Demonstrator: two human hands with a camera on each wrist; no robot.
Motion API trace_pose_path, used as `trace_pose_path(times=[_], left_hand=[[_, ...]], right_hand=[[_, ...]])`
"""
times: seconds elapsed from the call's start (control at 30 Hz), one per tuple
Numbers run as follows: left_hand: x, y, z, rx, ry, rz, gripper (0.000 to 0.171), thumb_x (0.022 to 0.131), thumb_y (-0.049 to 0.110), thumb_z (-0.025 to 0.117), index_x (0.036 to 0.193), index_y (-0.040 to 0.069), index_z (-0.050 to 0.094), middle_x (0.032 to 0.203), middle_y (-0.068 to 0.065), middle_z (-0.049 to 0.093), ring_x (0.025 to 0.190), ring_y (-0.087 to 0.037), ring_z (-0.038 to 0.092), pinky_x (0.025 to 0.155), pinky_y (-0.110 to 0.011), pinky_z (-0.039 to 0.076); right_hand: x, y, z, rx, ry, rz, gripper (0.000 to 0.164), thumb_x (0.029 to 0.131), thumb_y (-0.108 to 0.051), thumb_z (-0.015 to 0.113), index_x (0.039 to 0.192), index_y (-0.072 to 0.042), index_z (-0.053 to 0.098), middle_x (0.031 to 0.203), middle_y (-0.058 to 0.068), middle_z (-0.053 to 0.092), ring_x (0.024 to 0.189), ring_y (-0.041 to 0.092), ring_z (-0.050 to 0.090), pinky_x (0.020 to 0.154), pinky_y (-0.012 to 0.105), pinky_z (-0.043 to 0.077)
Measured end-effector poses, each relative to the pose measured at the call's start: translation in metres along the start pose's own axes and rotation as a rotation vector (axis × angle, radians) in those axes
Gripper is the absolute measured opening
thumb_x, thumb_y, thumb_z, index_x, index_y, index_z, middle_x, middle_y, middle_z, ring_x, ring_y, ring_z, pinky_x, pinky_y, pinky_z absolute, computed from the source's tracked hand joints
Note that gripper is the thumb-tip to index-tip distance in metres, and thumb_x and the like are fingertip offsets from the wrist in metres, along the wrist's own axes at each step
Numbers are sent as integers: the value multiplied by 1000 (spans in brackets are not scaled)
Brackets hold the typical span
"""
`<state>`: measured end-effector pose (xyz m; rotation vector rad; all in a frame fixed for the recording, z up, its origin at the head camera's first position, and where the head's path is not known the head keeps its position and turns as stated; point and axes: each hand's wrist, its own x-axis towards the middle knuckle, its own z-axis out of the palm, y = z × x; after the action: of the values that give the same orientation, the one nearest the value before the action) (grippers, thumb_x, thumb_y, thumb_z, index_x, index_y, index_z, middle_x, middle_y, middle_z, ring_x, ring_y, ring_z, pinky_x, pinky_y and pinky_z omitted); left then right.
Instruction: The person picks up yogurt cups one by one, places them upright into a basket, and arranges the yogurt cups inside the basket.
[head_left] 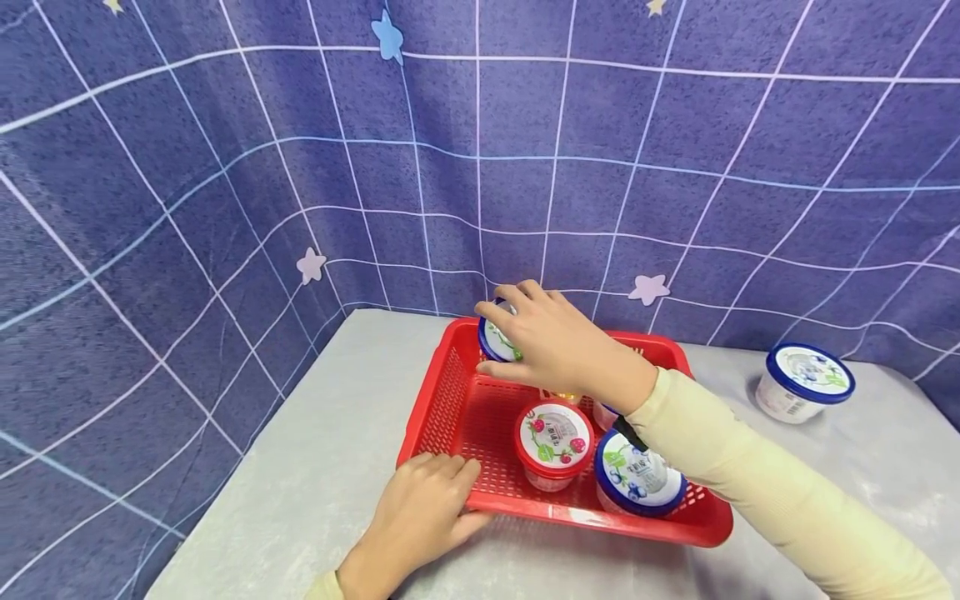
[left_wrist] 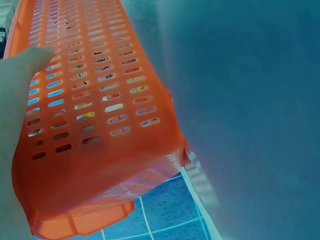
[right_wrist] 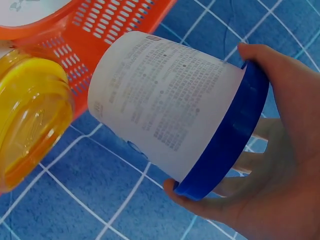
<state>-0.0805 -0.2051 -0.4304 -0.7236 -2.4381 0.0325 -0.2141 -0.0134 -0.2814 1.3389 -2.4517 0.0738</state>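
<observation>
My right hand (head_left: 543, 342) reaches over the back left of a red plastic basket (head_left: 525, 503). It grips a white tub (right_wrist: 165, 105) by the rim of its blue lid, thumb on one side and fingers on the other; the palm hides part of the lid in the head view. Fingers of my left hand (head_left: 423, 512) curl over the basket's front left rim, with the thumb against the outside wall. Inside the basket stand a tub with a red strawberry-print lid (head_left: 553, 442) and a blue-lidded blueberry-print tub (head_left: 641, 475). A clear jar of something yellow (right_wrist: 35, 120) sits near the held tub.
Another blue-lidded tub (head_left: 806, 383) stands outside the basket, at the right of the pale table (head_left: 315, 433). A purple-blue checked cloth (head_left: 450, 192) hangs behind the table and along its left side. My right forearm covers part of the basket's right half.
</observation>
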Motion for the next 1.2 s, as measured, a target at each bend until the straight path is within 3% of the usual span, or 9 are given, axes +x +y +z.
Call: trace_pose_path(times=[0.33, 0.63, 0.87, 1.2], left_hand=[[-1, 0, 1, 0, -2, -1, 45, 73, 58, 73, 77, 17, 56, 61, 5, 52, 55, -15, 55, 58, -32, 45], [1, 3, 0, 7, -4, 7, 46, 74, 60, 73, 77, 17, 58, 62, 6, 54, 56, -14, 55, 55, -31, 44], [2, 2, 0, 5, 21, 13, 46, 71, 59, 73, 75, 17, 54, 59, 7, 47, 53, -14, 51, 54, -30, 42], [1, 3, -2, 22, -35, 2, 46, 74, 60, 73, 77, 17, 57, 62, 6, 53, 57, -14, 56, 57, -31, 45]], right_hand=[[19, 0, 24, -9, -12, -46, 71, 89, -60, 61, 140, -11, 53, 133, 17, 57, 121, 36, 53, 88, 55, 52], [33, 1, 47, -67, -85, -74, 71, 88, -63, 60, 138, -12, 52, 124, 14, 60, 108, 33, 59, 86, 49, 52], [40, -1, 66, -113, -183, -82, 72, 88, -64, 60, 138, -15, 53, 127, 13, 59, 111, 31, 57, 91, 48, 50], [45, -8, 82, -156, -243, -103, 70, 84, -64, 65, 131, -13, 58, 122, 12, 63, 113, 30, 54, 92, 45, 48]])
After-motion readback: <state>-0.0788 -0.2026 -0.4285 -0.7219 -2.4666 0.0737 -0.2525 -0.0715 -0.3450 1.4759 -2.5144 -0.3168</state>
